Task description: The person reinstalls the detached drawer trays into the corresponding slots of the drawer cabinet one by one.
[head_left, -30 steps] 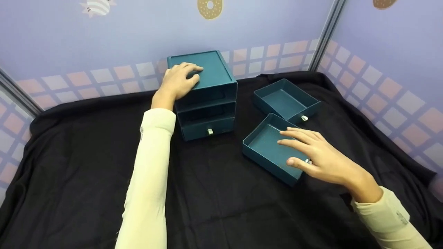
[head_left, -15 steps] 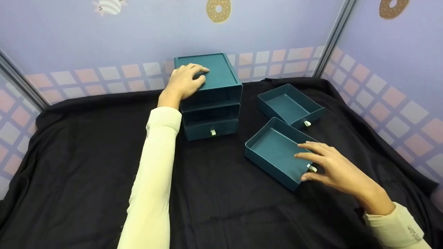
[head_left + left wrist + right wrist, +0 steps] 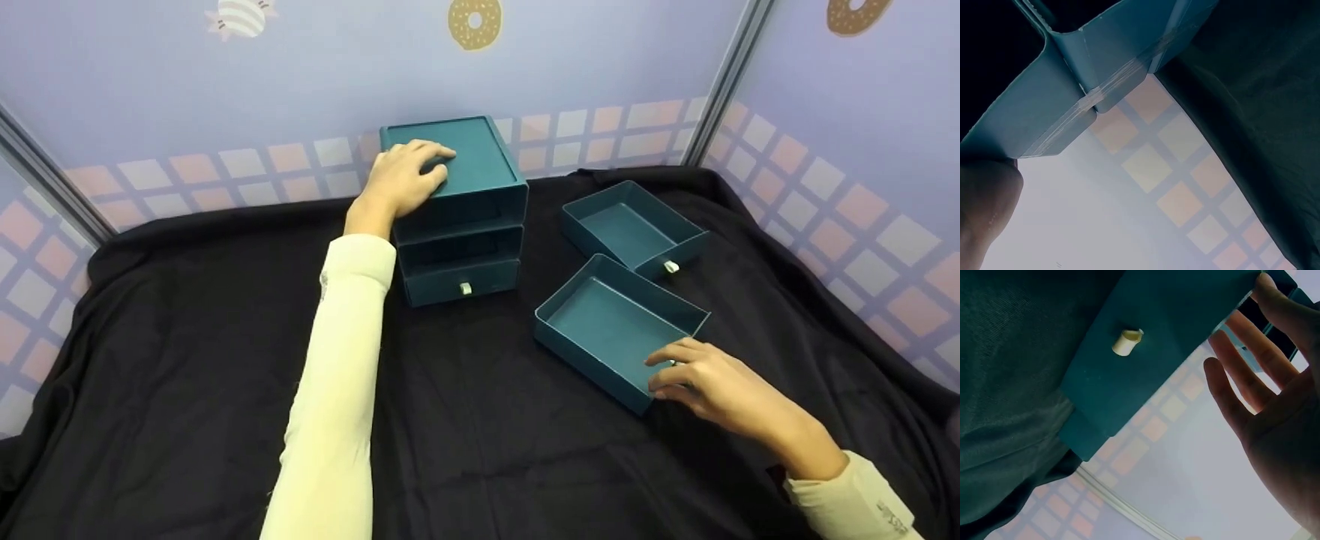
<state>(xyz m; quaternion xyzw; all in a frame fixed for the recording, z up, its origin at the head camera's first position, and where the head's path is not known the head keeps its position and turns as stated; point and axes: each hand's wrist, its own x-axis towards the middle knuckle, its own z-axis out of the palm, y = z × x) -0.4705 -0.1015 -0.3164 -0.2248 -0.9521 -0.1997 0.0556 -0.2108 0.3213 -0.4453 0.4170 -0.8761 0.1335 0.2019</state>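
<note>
My left hand (image 3: 401, 180) rests on the top left of a teal drawer cabinet (image 3: 480, 161). The upper two bays have no drawers; the bottom drawer (image 3: 435, 286) sits inside. In the left wrist view, a finger (image 3: 988, 197) lies against the cabinet's edge (image 3: 1022, 118). My right hand (image 3: 724, 390) is at the front wall of the nearer loose drawer (image 3: 611, 322), fingers bent loosely over its rim. The right wrist view shows that drawer's front panel (image 3: 1123, 382) with a pale pull tab (image 3: 1127, 342), and the thumb and fingertips right at the rim.
Another loose teal drawer (image 3: 626, 229) stands behind the nearer one, close to it. Black cloth (image 3: 465, 450) covers the table. A patterned lilac back wall (image 3: 337, 67) stands behind the cabinet, with a side wall (image 3: 862, 112) at the right.
My right hand has moved back toward the front wall of the nearer drawer, and its fingers have drawn in. The left hand stays on the cabinet; the head view has shifted slightly.
</note>
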